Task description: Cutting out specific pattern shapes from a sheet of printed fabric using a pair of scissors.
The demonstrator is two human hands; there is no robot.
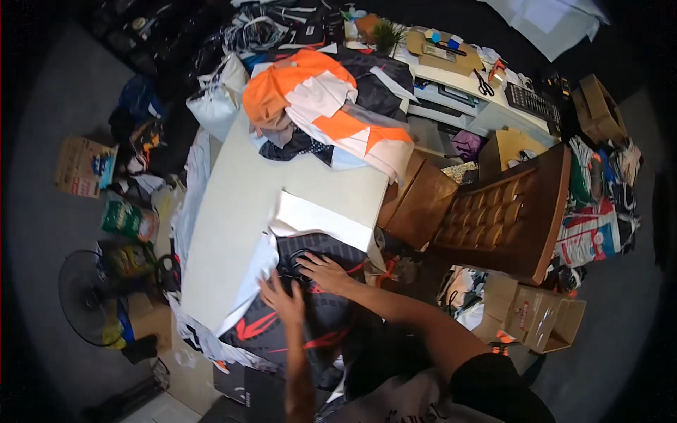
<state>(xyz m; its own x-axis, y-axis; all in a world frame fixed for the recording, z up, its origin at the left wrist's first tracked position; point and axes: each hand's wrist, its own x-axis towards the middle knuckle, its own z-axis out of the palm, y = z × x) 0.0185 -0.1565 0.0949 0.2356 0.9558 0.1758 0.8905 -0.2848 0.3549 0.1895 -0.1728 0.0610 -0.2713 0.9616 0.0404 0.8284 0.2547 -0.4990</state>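
Dark patterned fabric with red streaks [254, 326] lies on the near part of the cream table [236, 180], its white underside showing along the left side. A white folded piece [321, 220] lies just beyond it. My left hand [285, 299] rests on the dark fabric, fingers apart. To its upper right, my right hand [324, 275] has its fingers spread over a black looped object [295, 259], too dark to make out clearly, on the same fabric. At the table's far end is a heap of orange, pink and dark cloth [296, 77].
A wooden chair [493, 218] stands against the table's right side. Behind it is a desk with scissors [484, 84] and a keyboard [530, 102]. A fan [90, 296], boxes [84, 166] and bags are at left; open cartons [536, 317] and cloth piles sit at right.
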